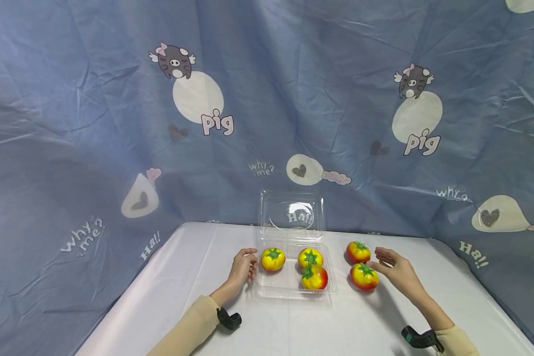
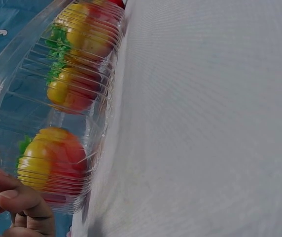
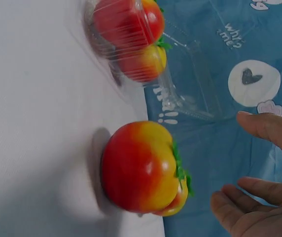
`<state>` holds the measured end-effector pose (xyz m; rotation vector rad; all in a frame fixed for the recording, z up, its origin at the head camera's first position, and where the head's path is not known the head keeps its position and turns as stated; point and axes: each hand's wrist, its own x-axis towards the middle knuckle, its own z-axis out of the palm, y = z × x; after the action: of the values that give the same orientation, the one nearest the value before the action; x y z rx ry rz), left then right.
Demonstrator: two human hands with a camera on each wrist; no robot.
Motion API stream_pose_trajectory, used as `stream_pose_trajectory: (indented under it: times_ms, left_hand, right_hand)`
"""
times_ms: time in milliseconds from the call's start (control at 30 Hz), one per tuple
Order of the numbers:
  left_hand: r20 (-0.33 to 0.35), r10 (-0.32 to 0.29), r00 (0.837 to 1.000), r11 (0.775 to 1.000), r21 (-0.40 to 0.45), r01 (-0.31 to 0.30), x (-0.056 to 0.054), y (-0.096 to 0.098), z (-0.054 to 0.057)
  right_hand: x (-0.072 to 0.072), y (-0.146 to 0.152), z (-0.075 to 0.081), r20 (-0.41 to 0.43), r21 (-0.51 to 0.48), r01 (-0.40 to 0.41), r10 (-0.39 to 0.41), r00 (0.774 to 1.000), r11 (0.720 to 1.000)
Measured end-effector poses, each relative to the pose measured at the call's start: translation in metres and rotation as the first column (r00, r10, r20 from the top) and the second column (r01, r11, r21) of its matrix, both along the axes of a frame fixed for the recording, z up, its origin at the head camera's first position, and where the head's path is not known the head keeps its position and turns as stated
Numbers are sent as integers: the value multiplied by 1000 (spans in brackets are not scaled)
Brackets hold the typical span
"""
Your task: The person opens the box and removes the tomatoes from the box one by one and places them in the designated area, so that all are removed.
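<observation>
In the head view, a clear plastic clamshell box [image 1: 285,287] holds three red-and-yellow tomatoes with green leafy tops: one tomato [image 1: 272,260] at left, another tomato [image 1: 310,258] behind a front tomato [image 1: 315,278] at right. My left hand [image 1: 242,269] is at the box's left side, its fingers loosely bent by the rim; whether they touch is unclear. Right of the box lie two more tomatoes, a rear tomato [image 1: 358,252] and a front tomato [image 1: 364,277]. Just right of these, my right hand [image 1: 396,272] has thumb and fingers spread, holding nothing.
The box's transparent lid [image 1: 291,215] stands raised at the back. A white cloth covers the table [image 1: 293,326]. Behind hangs a blue printed curtain [image 1: 267,74], and each wrist carries a dark band.
</observation>
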<state>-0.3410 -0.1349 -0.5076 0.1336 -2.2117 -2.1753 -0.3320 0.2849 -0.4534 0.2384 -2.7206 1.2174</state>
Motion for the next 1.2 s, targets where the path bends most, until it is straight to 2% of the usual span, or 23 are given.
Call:
stream_pose_trajectory:
  times_ms: [300,633,767,1000,1200]
  left_hand:
    - [11,8,1000,1000,0,-8,0,0,0]
    - [0,-10,1000,1000,-14,10,1,1,0]
    - [10,-7,1000,1000,-17,7,1,0,0]
    - [5,4,1000,1000,-10,-4,1,0,2]
    - [16,-1,1000,1000,-13,2,1,0,2]
  right_hand:
    - [-1,-17,10,2,-5,-35,35,999,999]
    - [-5,-40,13,57,-67,-64,68,996,996]
    - [-6,-49,13,44,-76,-80,84,996,994]
    - [-13,-67,12,-31,-108,-143,141,990,984]
    - [-13,-82,13,-44,-107,-190,186,982,976]
